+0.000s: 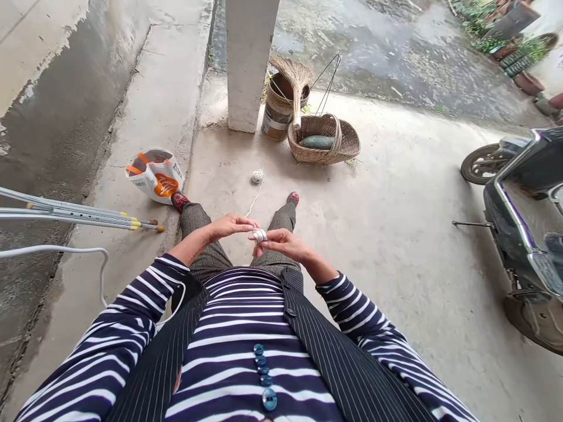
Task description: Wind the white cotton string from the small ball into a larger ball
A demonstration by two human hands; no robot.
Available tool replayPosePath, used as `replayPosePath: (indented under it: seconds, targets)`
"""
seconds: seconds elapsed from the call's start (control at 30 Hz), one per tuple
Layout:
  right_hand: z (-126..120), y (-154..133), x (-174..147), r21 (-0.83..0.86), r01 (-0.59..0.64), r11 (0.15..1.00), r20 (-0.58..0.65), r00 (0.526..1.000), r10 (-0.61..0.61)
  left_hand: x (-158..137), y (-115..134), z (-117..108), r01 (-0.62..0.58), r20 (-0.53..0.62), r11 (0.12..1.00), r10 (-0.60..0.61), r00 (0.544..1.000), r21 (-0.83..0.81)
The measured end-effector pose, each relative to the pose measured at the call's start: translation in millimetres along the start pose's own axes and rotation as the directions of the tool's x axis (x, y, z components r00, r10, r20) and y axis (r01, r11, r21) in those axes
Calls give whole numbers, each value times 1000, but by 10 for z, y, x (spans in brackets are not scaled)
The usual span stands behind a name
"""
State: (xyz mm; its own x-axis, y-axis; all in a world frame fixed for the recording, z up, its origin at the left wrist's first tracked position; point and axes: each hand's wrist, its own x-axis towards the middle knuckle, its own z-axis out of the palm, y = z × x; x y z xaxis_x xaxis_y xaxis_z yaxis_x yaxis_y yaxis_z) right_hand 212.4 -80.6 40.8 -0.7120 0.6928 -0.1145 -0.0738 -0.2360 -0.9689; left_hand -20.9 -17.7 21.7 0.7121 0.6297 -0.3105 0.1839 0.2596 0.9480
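Observation:
A small ball of white string [259, 235] is pinched between the fingers and thumb of my right hand [284, 243], in front of my lap. My left hand [232, 226] is at the ball's left side, its fingers drawn together on the string, with the fingertips touching or very near the ball. A loose strand [254, 202] runs from behind my left hand down to a second, larger ball of string [257, 176] on the concrete floor, between and beyond my feet.
Crutches [88, 214] and a white carrier bag [153, 179] stand to the left. Ahead are a pillar [250, 64], a bucket [275, 120] with a straw broom [295, 79], and a wicker basket [323, 153] holding a green gourd [316, 142]. A scooter [519, 223] stands at right.

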Motion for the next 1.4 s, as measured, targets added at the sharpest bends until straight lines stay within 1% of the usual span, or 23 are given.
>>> replayPosePath:
  seconds: [0.07,0.13,0.33,0.4,0.53,0.7,0.8,0.87,0.97,1.03,1.07,1.13,1.23,1.3,1.4]
  targets:
    - [16,-24,-2,-68,17,998,-25,1000,-19,-31,31,-35,-8,-29,1000,9,1000,7]
    - [41,-55,0,-101,33,994,-42,998,-38,-59,47,-57,-21,-57,1000,22,998,15]
    - [78,-100,6,-49,76,996,-24,997,-78,-101,60,-73,-9,-60,999,12,998,50]
    - [60,-96,-2,-22,95,995,-9,995,-95,-121,73,-63,-29,-65,998,32,997,51]
    - [-10,-77,-26,25,76,997,-3,997,-76,-161,81,29,-81,-107,996,84,991,25]
    - [-57,-42,-30,76,84,994,78,993,-90,-84,-10,249,-110,-183,993,102,978,-34]
    - [-52,-56,-34,78,81,994,77,993,-87,-19,-48,320,-87,-248,995,74,966,-42]
    - [-57,-77,-56,91,73,993,42,996,-77,-17,-32,299,-61,-266,997,46,963,-46]
    - [-93,-104,-114,124,94,988,-17,996,-93,-85,56,167,-44,-189,999,39,981,-25]
    - [-120,-120,-149,131,117,984,-22,993,-115,-146,145,52,-35,-141,999,35,989,4]
    - [-127,-132,-159,126,124,984,-6,992,-124,-173,193,-1,-27,-132,999,29,991,17]
    - [-121,-174,-163,88,119,989,44,991,-123,-208,289,-84,-22,-149,1000,23,989,10]
    - [-66,-292,-134,-25,106,994,119,988,-103,-219,411,-160,-14,-153,998,6,988,-54]
    - [-16,-385,-109,-108,133,985,153,981,-115,-207,459,-200,18,-86,998,-24,996,-68]
    - [37,-487,-87,-206,182,962,188,972,-143,-177,467,-242,90,83,996,-87,993,-23]
